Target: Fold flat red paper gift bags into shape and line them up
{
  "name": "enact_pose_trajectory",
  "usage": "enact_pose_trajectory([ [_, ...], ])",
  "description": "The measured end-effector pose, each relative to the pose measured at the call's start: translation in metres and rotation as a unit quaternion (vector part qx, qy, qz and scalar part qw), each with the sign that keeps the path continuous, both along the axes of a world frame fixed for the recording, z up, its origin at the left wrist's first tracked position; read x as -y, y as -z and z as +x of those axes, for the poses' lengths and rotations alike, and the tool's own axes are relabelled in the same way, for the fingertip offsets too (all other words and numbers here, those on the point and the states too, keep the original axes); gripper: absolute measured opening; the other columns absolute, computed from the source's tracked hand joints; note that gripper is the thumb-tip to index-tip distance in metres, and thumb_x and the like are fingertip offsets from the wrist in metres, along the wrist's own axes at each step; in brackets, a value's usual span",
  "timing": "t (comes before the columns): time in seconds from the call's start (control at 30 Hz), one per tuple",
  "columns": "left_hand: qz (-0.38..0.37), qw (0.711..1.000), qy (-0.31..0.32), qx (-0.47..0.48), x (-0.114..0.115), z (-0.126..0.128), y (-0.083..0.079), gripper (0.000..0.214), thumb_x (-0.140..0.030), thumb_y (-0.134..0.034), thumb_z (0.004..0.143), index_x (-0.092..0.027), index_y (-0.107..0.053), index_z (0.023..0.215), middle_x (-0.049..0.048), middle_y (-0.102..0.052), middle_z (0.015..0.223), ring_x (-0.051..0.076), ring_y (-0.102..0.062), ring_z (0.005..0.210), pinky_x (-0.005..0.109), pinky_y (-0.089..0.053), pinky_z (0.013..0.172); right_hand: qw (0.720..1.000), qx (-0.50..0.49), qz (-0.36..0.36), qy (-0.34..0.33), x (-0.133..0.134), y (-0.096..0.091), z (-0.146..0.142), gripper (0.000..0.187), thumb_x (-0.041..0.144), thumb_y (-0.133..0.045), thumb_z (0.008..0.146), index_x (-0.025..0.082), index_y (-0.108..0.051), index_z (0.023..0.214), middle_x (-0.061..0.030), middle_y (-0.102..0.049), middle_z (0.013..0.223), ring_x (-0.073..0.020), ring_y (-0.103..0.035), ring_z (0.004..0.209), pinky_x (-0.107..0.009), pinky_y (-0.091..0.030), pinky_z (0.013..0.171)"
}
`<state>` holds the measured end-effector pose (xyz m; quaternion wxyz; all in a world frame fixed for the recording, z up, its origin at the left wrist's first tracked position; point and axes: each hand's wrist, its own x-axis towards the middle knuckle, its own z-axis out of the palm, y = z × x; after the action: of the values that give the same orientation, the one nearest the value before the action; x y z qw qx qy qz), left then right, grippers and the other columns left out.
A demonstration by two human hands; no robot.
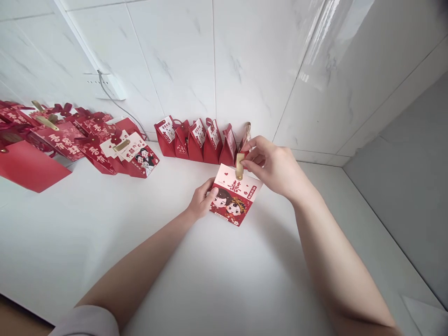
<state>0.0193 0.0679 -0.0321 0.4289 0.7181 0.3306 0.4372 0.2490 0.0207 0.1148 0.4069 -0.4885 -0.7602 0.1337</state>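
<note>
A red and pale pink gift box with two cartoon figures and a red double character is held over the white table, its printed face turned toward me. My left hand grips its left edge, thumb on the front and the other fingers hidden behind. At the top, a gold strap stands up from a small rivet. My right hand pinches this strap between thumb and fingers. Just behind my right hand is the last box of a row, partly covered.
Several red gift boxes stand in a row against the tiled wall. More boxes crowd together at the left, some with ribbons or gold straps. A grey cable runs down from a wall socket behind them.
</note>
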Motion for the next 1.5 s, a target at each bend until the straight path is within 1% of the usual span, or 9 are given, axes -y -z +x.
enact_pose_trajectory([
  [0.13, -0.031, 0.999, 0.000, 0.010, -0.001, 0.002, 0.000, 0.041, -0.050, -0.048, 0.095, -0.017, -0.058, 0.118, 0.0074, -0.070, 0.107, 0.023, -0.066, 0.095, 0.031, -0.052, 0.082, 0.996, 0.012, -0.082, -0.014, -0.002, 0.006, -0.004, 0.036, 0.013, -0.058, 0.084, 0.024, -0.052, 0.118, -0.0017, -0.074, 0.090, -0.0201, -0.067, 0.081, -0.027, -0.046, 0.065],
  [0.23, -0.053, 0.998, -0.001, 0.018, -0.002, 0.002, 0.000, 0.040, -0.051, -0.048, 0.094, -0.018, -0.058, 0.114, 0.0068, -0.070, 0.104, 0.023, -0.066, 0.094, 0.031, -0.052, 0.081, 0.987, 0.069, -0.140, -0.043, -0.005, 0.009, -0.004, 0.022, 0.016, -0.053, 0.085, 0.023, -0.056, 0.105, 0.0003, -0.069, 0.077, -0.0168, -0.058, 0.065, -0.025, -0.038, 0.055],
  [0.4, -0.075, 0.997, 0.006, -0.002, -0.004, 0.003, 0.002, 0.042, -0.053, -0.047, 0.094, -0.019, -0.059, 0.117, 0.0066, -0.070, 0.108, 0.024, -0.066, 0.100, 0.033, -0.052, 0.086, 0.980, 0.136, -0.143, 0.014, -0.011, 0.011, -0.005, 0.015, 0.019, -0.054, 0.083, 0.021, -0.051, 0.068, 0.0017, -0.057, 0.063, -0.0141, -0.045, 0.057, -0.027, -0.030, 0.052],
  [0.7, -0.075, 0.996, -0.055, -0.005, -0.004, 0.006, -0.003, 0.047, -0.060, -0.048, 0.090, -0.019, -0.062, 0.109, 0.0044, -0.071, 0.100, 0.023, -0.065, 0.092, 0.032, -0.051, 0.080, 0.991, 0.060, -0.107, 0.045, -0.020, 0.020, -0.002, 0.009, 0.029, -0.057, 0.086, 0.023, -0.062, 0.082, -0.0015, -0.069, 0.080, -0.0191, -0.061, 0.074, -0.029, -0.041, 0.064],
  [0.8, -0.073, 0.991, -0.115, -0.010, -0.006, 0.005, -0.004, 0.046, -0.063, -0.047, 0.090, -0.021, -0.061, 0.103, 0.0037, -0.071, 0.100, 0.022, -0.065, 0.091, 0.031, -0.049, 0.079, 0.989, -0.085, -0.104, 0.054, -0.028, 0.039, -0.008, 0.033, 0.040, -0.059, 0.088, 0.023, -0.057, 0.116, -0.0069, -0.071, 0.105, -0.0226, -0.065, 0.088, -0.035, -0.049, 0.077],
  [0.87, -0.080, 0.986, -0.146, -0.019, -0.007, 0.005, -0.003, 0.046, -0.065, -0.046, 0.090, -0.021, -0.059, 0.099, 0.0035, -0.071, 0.099, 0.022, -0.065, 0.089, 0.031, -0.049, 0.078, 0.966, -0.217, -0.112, 0.083, -0.029, 0.061, -0.016, 0.062, 0.050, -0.058, 0.088, 0.023, -0.036, 0.140, -0.0140, -0.060, 0.132, -0.0247, -0.065, 0.101, -0.039, -0.052, 0.085],
  [1.0, -0.085, 0.983, -0.158, -0.023, -0.007, 0.004, -0.003, 0.046, -0.066, -0.045, 0.090, -0.022, -0.057, 0.099, 0.0033, -0.071, 0.100, 0.022, -0.065, 0.091, 0.032, -0.048, 0.079, 0.911, -0.379, -0.133, 0.094, -0.016, 0.117, -0.036, 0.073, 0.060, -0.054, 0.089, 0.028, -0.022, 0.147, -0.0155, -0.028, 0.159, -0.0264, -0.056, 0.125, -0.040, -0.050, 0.098],
  [1.17, -0.102, 0.988, -0.116, 0.014, -0.008, 0.005, -0.001, 0.048, -0.064, -0.047, 0.089, -0.021, -0.061, 0.108, 0.0057, -0.071, 0.108, 0.024, -0.066, 0.099, 0.035, -0.050, 0.087, 0.883, -0.438, -0.166, 0.040, 0.001, 0.161, -0.046, 0.061, 0.058, -0.052, 0.092, 0.029, -0.033, 0.142, -0.0119, -0.040, 0.152, -0.0255, -0.047, 0.134, -0.044, -0.044, 0.107],
  [1.5, -0.184, 0.974, -0.014, 0.134, -0.019, 0.004, 0.012, 0.049, -0.053, -0.049, 0.088, -0.020, -0.058, 0.124, 0.0077, -0.068, 0.121, 0.028, -0.065, 0.109, 0.042, -0.051, 0.095, 0.916, -0.367, -0.158, 0.023, -0.003, 0.165, -0.032, 0.033, 0.055, -0.048, 0.095, 0.024, -0.052, 0.103, -0.0065, -0.065, 0.110, -0.0227, -0.061, 0.104, -0.038, -0.049, 0.094],
])
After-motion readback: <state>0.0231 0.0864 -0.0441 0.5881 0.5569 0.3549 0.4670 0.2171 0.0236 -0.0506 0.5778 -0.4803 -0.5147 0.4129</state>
